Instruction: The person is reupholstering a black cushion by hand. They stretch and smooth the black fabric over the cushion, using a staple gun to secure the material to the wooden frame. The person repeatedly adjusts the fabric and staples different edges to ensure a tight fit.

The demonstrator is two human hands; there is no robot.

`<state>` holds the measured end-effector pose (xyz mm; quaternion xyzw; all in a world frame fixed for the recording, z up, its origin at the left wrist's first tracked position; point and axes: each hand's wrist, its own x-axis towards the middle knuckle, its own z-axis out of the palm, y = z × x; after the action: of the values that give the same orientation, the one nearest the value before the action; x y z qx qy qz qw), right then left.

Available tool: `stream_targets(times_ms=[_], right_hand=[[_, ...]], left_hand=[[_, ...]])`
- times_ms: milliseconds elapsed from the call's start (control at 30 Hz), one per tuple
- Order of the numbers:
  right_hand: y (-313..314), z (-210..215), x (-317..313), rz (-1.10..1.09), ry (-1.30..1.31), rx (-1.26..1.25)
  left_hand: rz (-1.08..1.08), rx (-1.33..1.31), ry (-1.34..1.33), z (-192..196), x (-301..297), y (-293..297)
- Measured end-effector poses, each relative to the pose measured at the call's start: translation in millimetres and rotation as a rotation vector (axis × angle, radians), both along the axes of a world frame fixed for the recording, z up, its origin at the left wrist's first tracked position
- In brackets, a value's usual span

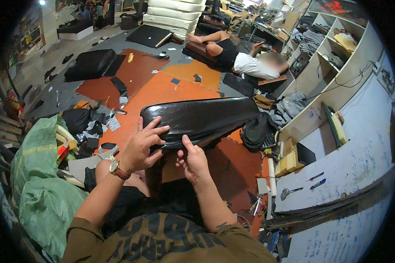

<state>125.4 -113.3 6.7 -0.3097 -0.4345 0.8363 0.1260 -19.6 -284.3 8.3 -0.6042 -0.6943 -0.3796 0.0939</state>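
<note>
A long, glossy black padded cushion (197,116), covered in a leather-like material, lies across in front of me. It is wide and rounded at its left end, and wrinkles run along its near edge. My left hand (142,147) rests on its near left corner with the fingers spread over the cover. At the near edge, right of the left hand, my right hand (195,163) presses its thumb on the cover, the other fingers curled below. What those curled fingers hold underneath is partly hidden. A brown-strapped watch (117,168) is on my left wrist.
A green woven sack (46,188) with scraps stands at my left. On the right are white shelving (324,65) and a marked white board (338,175) with pens. Another person (250,63) lies on a brown padded piece at the back. Black cushions (94,64) and scraps litter the floor.
</note>
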Motion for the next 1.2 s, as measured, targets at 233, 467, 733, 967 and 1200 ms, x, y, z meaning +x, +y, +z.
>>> stream_targets(times_ms=[233, 467, 733, 967, 1200], right_hand=[[-9, 0, 6, 0.013, 0.029, -0.013], [-21, -14, -2, -0.03, 0.119, -0.119], [-25, -10, -13, 0.233, -0.003, 0.098], [-34, -8, -7, 0.141, -0.023, 0.253], [-34, -5, -3, 0.149, 0.002, 0.163]], left_hand=[[0.084, -0.274, -0.043, 17, -4, -2], [0.167, -0.148, 0.107, -3, -6, 5], [0.1, -0.192, 0.079, 9, -7, 0], [0.014, -0.132, 0.056, -2, -17, -1], [0.037, -0.103, 0.047, 1, -12, -3]])
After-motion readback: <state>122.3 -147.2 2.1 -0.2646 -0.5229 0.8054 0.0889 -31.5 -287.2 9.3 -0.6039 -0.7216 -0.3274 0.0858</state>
